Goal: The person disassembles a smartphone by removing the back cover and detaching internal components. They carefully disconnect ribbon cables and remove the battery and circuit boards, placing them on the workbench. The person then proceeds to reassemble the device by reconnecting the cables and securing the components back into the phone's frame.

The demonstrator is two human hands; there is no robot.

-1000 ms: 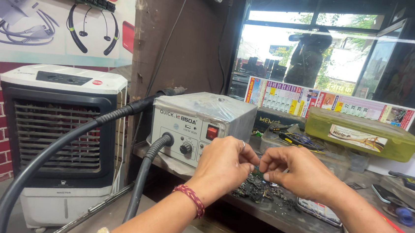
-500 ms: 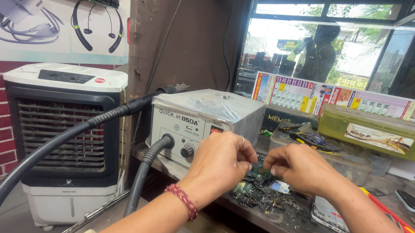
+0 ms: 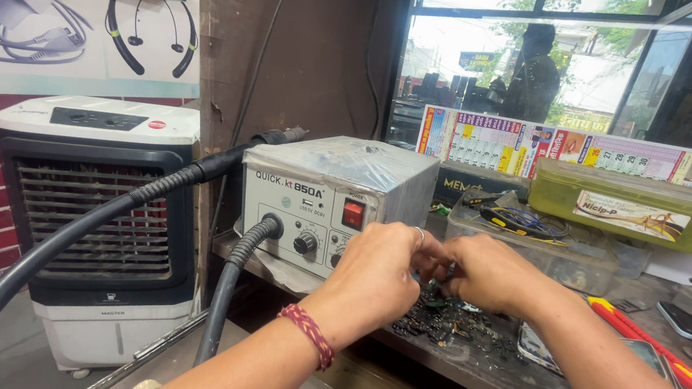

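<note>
I see both hands meeting low over the counter point(image 3: 431, 370), right in front of the grey station point(image 3: 333, 202). My left hand point(image 3: 377, 271) is curled in tight, fingers bunched toward the other hand; what it pinches is hidden from me. My right hand point(image 3: 492, 272) is closed narrow too, fingertips on a small dark part point(image 3: 449, 270), too small to make out. Both hover just above a heap of dark scrap point(image 3: 447, 322) on the counter. A black hose point(image 3: 228, 280) runs from the station's front. Behind sits a clear tray point(image 3: 539, 247) with wires, a yellow-green box point(image 3: 632, 213) on top, a white cooler point(image 3: 93, 224) off left.
</note>
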